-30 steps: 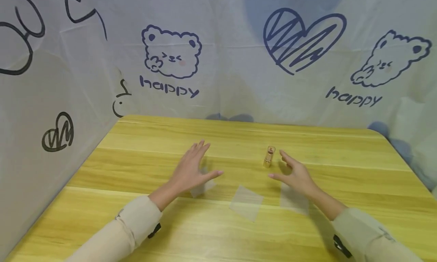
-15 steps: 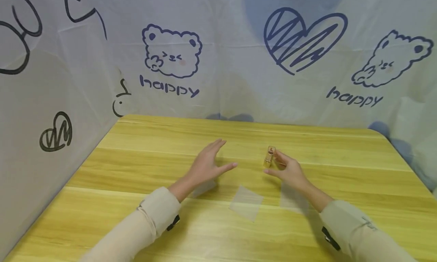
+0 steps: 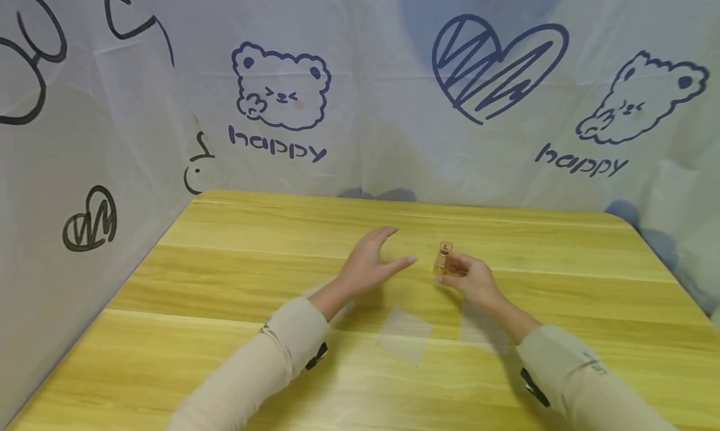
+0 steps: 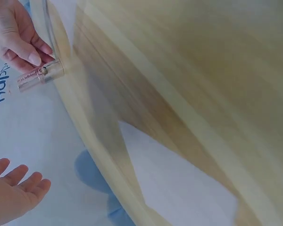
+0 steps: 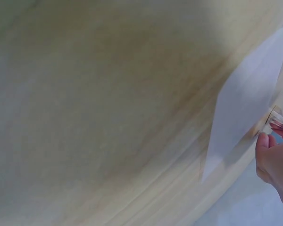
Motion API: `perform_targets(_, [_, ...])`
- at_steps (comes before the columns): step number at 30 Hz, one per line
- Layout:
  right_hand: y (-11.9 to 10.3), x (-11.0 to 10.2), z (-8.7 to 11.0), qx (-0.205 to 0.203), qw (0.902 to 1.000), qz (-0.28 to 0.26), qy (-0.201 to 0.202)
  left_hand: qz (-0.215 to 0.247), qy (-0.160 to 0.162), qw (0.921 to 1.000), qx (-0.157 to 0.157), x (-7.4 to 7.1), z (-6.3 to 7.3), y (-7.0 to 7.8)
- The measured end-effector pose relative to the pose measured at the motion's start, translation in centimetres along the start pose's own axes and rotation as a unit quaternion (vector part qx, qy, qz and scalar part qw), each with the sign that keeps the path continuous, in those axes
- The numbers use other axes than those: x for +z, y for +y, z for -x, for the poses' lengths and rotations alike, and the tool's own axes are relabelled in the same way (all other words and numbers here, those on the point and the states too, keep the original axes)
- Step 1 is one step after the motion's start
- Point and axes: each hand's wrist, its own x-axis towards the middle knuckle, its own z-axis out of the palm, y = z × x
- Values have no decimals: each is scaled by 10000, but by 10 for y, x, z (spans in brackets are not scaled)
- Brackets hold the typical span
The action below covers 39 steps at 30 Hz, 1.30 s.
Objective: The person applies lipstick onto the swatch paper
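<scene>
A small clear lipstick tube (image 3: 442,256) with reddish contents stands on the table, right of the middle. My right hand (image 3: 477,282) pinches it from the right side, thumb low at the front and fingers behind. In the left wrist view, the tube (image 4: 40,76) lies against that hand's thumb and fingers. At the right wrist view's edge, only part of the tube (image 5: 279,123) shows above the thumb. My left hand (image 3: 368,265) hovers a little left of the tube, fingers extended and thumb apart, holding nothing.
On the wood-patterned table (image 3: 225,231) lie three pale translucent squares: a middle one (image 3: 406,335), a right one (image 3: 479,328) near my right wrist, and a left one (image 3: 316,287) partly hidden by my left wrist. A printed cloth wall (image 3: 388,131) stands behind the table.
My left hand has moved right, toward the tube. The right hand has moved left from beside the tube and taken hold of it. The tube has stayed in about the same place.
</scene>
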Motion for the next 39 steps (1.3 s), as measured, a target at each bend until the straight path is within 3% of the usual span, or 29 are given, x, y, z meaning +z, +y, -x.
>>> perform_targets(10, [3, 3, -4, 28, 10000, 51, 24, 247, -121, 9996, -55, 15, -14, 12])
perform_targets(19, [4, 7, -8, 124, 9998, 96, 144, 278, -127, 9995, 79, 30, -27, 18])
perform_targets(31, [6, 6, -13, -27, 9982, 462, 374, 405, -70, 9981, 467, 47, -38, 23])
perform_targets(39, [6, 6, -15, 33, 9982, 395, 443, 281, 33, 9973, 679, 53, -44, 27])
